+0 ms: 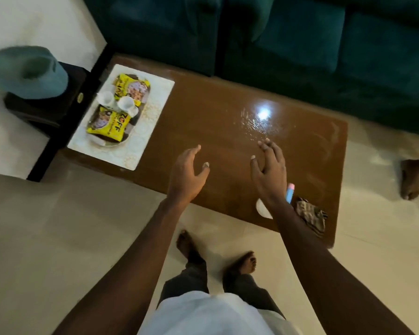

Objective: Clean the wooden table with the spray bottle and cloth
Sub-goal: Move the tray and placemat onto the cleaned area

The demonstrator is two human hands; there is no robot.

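The brown wooden table (218, 112) lies in front of me, with a bright light glare and wet-looking speckles right of its middle. My left hand (186, 171) hovers over the near middle, fingers apart and empty. My right hand (270, 170) reaches out flat beside it, also empty. Behind my right wrist the spray bottle (290, 192) shows as a blue body with a pink cap, its white base (263, 209) partly hidden by my arm. A crumpled patterned cloth (311, 216) lies at the table's near right corner, just right of the bottle.
A white placemat (140, 141) at the table's left end carries a tray with yellow snack packets (107, 124) and two white cups (117, 102). A teal sofa (300, 44) runs behind the table. A dark side stand with a teal pot (27, 71) stands left. Another person's foot (411, 177) is at right.
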